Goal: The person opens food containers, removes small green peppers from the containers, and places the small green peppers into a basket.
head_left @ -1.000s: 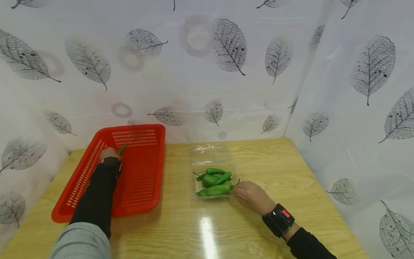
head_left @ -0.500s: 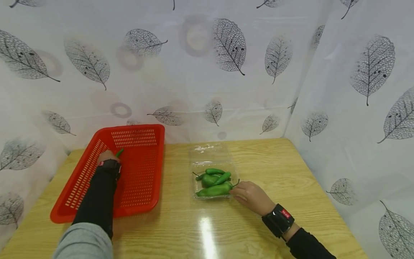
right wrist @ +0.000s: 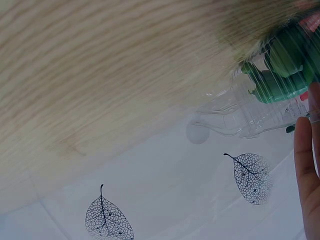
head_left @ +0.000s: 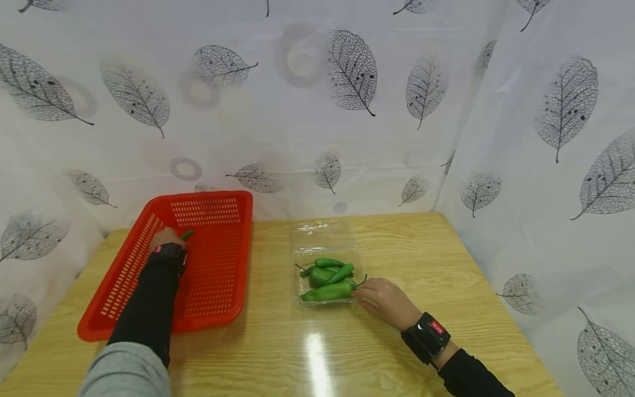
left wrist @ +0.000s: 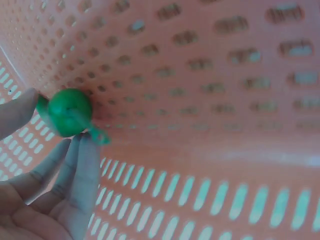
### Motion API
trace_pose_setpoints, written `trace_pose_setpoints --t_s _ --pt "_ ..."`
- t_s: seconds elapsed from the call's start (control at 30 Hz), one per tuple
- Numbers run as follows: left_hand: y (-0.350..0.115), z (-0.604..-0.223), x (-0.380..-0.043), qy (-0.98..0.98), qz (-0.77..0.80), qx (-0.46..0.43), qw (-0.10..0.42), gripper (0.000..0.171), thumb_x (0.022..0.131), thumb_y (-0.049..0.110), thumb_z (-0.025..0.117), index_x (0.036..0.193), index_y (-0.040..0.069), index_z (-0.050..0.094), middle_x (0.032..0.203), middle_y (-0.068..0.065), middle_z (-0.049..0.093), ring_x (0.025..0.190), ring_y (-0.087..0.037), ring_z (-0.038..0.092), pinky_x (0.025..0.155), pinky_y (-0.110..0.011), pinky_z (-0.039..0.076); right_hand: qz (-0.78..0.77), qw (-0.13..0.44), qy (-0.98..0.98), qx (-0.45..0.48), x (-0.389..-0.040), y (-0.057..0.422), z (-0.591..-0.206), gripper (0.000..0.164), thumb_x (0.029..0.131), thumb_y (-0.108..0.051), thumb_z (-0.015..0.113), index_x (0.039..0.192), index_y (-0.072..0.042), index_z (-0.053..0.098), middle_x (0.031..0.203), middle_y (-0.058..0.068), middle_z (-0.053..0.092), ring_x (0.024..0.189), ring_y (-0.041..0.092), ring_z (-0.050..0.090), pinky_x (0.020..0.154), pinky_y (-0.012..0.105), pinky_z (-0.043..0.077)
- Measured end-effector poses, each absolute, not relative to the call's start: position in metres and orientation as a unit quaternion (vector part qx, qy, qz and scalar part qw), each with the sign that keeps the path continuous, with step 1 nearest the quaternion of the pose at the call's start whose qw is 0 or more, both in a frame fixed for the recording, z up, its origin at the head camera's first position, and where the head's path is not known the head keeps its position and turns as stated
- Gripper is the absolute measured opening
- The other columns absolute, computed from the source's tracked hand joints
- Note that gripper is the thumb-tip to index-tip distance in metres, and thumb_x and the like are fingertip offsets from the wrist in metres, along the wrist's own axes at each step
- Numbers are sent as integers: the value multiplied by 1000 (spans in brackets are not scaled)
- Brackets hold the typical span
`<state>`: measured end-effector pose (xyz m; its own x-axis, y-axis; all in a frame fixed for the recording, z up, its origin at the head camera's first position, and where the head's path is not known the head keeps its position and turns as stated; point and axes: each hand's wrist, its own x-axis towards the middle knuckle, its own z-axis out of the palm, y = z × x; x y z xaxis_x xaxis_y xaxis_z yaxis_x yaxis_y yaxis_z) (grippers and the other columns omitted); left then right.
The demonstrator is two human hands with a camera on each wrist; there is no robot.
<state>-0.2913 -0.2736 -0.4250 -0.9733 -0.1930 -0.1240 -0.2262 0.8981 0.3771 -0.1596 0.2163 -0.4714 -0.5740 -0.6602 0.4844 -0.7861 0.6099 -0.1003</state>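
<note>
My left hand (head_left: 165, 238) is down inside the red plastic basket (head_left: 213, 275), by its left wall. It pinches a green pepper (left wrist: 69, 111) between thumb and fingertips; the left wrist view shows its rounded stem end. From above only a narrow green part sticks out past the hand. A clear plastic box (head_left: 321, 236) lies on the table with its lid folded back, holding several green peppers of different sizes. Along its front lies a long pepper (head_left: 327, 291). My right hand (head_left: 389, 303) touches the box's front right corner, with straight fingers (right wrist: 303, 147) against the side.
Under both containers is a wooden table (head_left: 416, 242). A white sheet (head_left: 278, 127) printed with leaves hangs behind it and along its sides. The basket has slotted walls and a high rim.
My left hand has shifted slightly down and left inside the basket, and the protruding pepper part has dipped lower. My right hand and the box stay in place.
</note>
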Motion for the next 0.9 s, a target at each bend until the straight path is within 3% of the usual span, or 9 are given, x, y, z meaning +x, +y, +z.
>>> trace_pose_setpoints --t_s 0.23,0.33,0.5,0.7,0.9 --pt "-272 -432 -316 987 141 -80 16 34 86 21 54 62 -2 57 53 -10 49 51 -27 50 46 -36 39 157 210 -874 410 -159 218 -472 27 66 -5 81 91 -11 72 84 -3 68 77 11 63 71 24 52" --pt "-267 -429 -326 990 120 -72 5 35 87 25 50 76 -7 57 64 -19 53 60 -36 55 49 -43 43 154 210 -874 410 -159 217 -471 27 66 -5 81 91 -11 71 85 -3 67 78 11 63 71 25 52" --pt "-249 -412 -325 992 114 -39 -42 45 82 23 54 107 -14 49 93 -34 52 84 -49 52 69 -58 46 148 198 -880 406 -160 216 -468 27 68 -7 80 93 -11 71 86 -2 67 80 12 63 73 26 52" --pt "-209 -381 -306 987 116 20 -112 57 82 24 57 122 -14 43 111 -37 48 98 -52 47 86 -63 40 148 187 -884 401 -158 216 -467 25 70 -8 79 94 -12 71 88 -2 68 80 12 63 73 26 52" --pt "-154 -358 -283 971 127 91 -180 59 83 26 62 129 -6 44 117 -32 50 103 -47 48 88 -59 41 144 195 -881 406 -158 217 -467 26 69 -8 80 93 -12 71 87 -2 68 80 12 63 73 26 52"
